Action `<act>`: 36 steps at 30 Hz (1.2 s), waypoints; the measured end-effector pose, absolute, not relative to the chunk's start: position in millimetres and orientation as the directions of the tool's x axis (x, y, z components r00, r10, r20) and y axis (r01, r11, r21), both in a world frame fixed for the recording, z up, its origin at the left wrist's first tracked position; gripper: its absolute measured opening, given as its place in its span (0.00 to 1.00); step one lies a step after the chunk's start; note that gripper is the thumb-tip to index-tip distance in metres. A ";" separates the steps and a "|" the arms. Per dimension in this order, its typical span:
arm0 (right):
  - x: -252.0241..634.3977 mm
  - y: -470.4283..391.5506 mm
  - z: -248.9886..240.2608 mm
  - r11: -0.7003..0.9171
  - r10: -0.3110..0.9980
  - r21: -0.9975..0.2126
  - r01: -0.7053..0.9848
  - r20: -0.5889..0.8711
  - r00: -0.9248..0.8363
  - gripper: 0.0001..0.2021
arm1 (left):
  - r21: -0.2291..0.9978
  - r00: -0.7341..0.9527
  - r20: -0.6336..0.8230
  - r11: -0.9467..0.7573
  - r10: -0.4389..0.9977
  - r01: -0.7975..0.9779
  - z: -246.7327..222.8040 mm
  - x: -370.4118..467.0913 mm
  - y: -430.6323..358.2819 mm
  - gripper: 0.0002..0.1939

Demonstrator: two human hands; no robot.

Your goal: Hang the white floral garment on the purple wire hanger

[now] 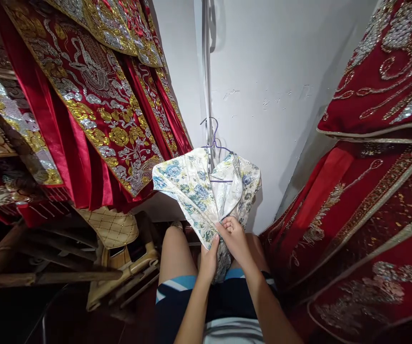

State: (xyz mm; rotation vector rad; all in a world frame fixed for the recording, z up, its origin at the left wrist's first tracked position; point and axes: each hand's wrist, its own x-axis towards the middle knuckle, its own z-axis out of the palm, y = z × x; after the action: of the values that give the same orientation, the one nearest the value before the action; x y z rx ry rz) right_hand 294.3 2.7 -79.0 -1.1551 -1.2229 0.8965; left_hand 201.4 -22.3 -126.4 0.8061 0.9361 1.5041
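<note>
A cream dress with blue and yellow flowers (195,188) hangs on a purple wire hanger (215,136) in front of me, its neckline partly open and the pale inside showing. My left hand (210,258) is closed on the dress front, low at the overlap, thumb pointing up. Just above and to the right, my right hand (233,236) pinches the edge of the overlapping front panel. The fingertips of both hands are partly hidden by cloth. Below my hands the lower part of the dress falls between my knees.
The hanger's hook is at a white strap (206,71) by the pale wall (280,62). Red embroidered garments with gold and silver sequins (120,119) hang at the left, more red beaded garments (363,191) at the right. A bamboo chair (123,274) stands at lower left.
</note>
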 end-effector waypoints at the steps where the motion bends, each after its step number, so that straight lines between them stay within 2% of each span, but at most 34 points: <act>1: 296.8 0.0 -76.9 0.212 0.968 -0.971 0.108 0.224 0.110 0.14 | 0.902 -0.119 -0.013 -0.040 0.993 -0.429 -123.3 200.1 -23.3 0.34; 4: 302.9 -8.1 -69.6 0.222 0.974 -0.959 0.176 0.227 0.007 0.18 | 0.906 -0.090 0.002 -0.040 0.996 -0.422 -116.4 195.2 -25.6 0.34; 7: 306.8 -11.3 -63.8 0.230 0.972 -0.958 0.170 0.220 -0.078 0.19 | 0.904 -0.044 0.015 -0.032 0.999 -0.426 -113.5 189.9 -26.8 0.33; 11: 311.8 -16.8 -52.0 0.244 0.970 -0.954 0.176 0.236 -0.064 0.18 | 0.938 -0.023 0.017 -0.024 1.000 -0.345 -115.3 182.3 -23.9 0.32; 13: 315.9 -23.2 -41.4 0.214 0.977 -0.950 0.225 0.206 -0.059 0.18 | 0.956 -0.154 0.025 -0.069 0.988 -0.284 -116.9 179.1 -20.5 0.32; 15: 320.6 -29.0 -31.8 0.173 0.985 -0.945 0.277 0.164 -0.055 0.18 | 0.965 -0.382 0.068 -0.158 0.922 -0.210 -116.7 176.8 -18.2 0.34; 17: 324.1 -31.4 -28.5 0.161 0.987 -0.942 0.296 0.152 -0.055 0.17 | 0.963 -0.564 0.169 -0.256 0.809 -0.079 -113.3 176.2 -19.5 0.33; 19: 325.2 -29.4 -34.1 0.185 0.983 -0.944 0.273 0.172 -0.071 0.17 | 0.932 -0.602 0.338 -0.344 0.723 0.111 -107.2 177.7 -24.6 0.29; 21: 323.5 -24.7 -46.2 0.227 0.972 -0.950 0.215 0.209 -0.103 0.16 | 0.854 -0.537 0.520 -0.410 0.664 0.319 -100.6 181.1 -31.1 0.23; 23: 320.4 -19.9 -59.2 0.271 0.959 -0.951 0.152 0.252 -0.130 0.15 | 0.778 -0.393 0.620 -0.467 0.679 0.420 -95.5 185.0 -35.5 0.16; 25: 318.5 -16.6 -67.7 0.300 0.948 -0.944 0.134 0.280 -0.152 0.14 | 0.786 -0.241 0.595 -0.492 0.767 0.374 -92.8 187.6 -36.1 0.10; 28: 321.7 -13.5 -68.0 0.329 0.939 -0.925 0.188 0.299 -0.172 0.13 | 0.854 -0.102 0.491 -0.455 0.865 0.253 -90.0 189.1 -32.5 0.09; 32: 333.5 -6.0 -56.6 0.390 0.916 -0.884 0.257 0.346 -0.201 0.11 | 0.848 0.002 0.481 -0.465 0.877 0.255 -81.9 193.0 -27.3 0.08; 36: 343.2 7.7 -40.7 0.440 0.893 -0.826 0.353 0.361 -0.270 0.11 | 0.821 0.024 0.498 -0.480 0.867 0.309 -75.1 197.5 -23.1 0.08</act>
State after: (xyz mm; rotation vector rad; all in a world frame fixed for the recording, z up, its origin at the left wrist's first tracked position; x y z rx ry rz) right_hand 343.2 7.7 -40.7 -1.0621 -1.8276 0.7850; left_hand 197.5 -23.1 -75.1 1.8105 1.1944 1.4714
